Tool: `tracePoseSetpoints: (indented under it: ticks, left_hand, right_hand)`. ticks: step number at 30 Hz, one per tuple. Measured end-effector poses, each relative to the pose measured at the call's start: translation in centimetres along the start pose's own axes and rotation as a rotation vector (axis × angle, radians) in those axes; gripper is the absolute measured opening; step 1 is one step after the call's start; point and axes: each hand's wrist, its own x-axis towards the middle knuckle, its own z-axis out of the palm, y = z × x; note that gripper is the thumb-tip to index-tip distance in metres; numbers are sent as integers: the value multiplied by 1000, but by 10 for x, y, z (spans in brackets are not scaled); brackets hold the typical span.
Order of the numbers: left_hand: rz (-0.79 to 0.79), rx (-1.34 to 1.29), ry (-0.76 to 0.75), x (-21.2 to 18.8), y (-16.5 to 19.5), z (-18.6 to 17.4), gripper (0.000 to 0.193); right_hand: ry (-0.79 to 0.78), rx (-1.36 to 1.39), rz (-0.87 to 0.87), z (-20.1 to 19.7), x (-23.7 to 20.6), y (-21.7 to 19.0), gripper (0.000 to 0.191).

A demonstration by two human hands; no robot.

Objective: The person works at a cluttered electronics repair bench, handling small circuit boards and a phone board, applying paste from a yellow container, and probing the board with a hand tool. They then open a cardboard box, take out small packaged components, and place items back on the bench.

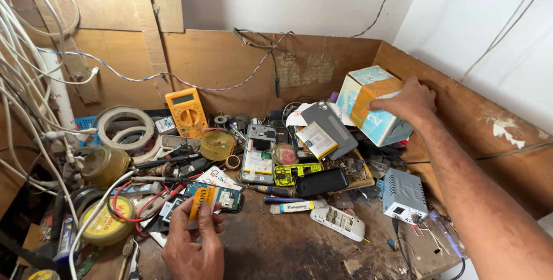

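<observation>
My left hand (194, 242) is low at the front and pinches a small orange strip-shaped packet (197, 204) upright between thumb and fingers. My right hand (408, 103) reaches far right and grips the top of a blue, white and orange cardboard box (368, 104) that leans against the wooden back wall. Between the hands lies a heap of phone parts: an open phone body (258, 154), a yellow-green circuit frame (295, 172), a black phone (321, 181) and a grey back cover (328, 124).
A yellow multimeter (186, 111) leans at the back. Rolls of tape (124, 127), a round tin (106, 222) and tangled white cables (29, 101) crowd the left. A grey power adapter (403, 193) and a white part (337, 222) lie at the right front. Wooden walls enclose the bench.
</observation>
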Motion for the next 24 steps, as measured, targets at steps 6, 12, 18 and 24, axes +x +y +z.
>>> tracePoseSetpoints:
  ticks: [6,12,18,24]
  left_hand:
    - [14,42,12,-3,3,1,22]
    - [160,87,-78,-5,2,2,21]
    - [265,90,-142,-5,0,2,23]
    - [257,40,-211,-3,3,3,22]
  right_hand:
    - [-9,52,-25,15,9,15,109]
    - [-71,-9,-58,26,17,27,108]
    - [-29,-43,-49,34,9,36,104]
    - [48,-167,-106,39,4,40,102]
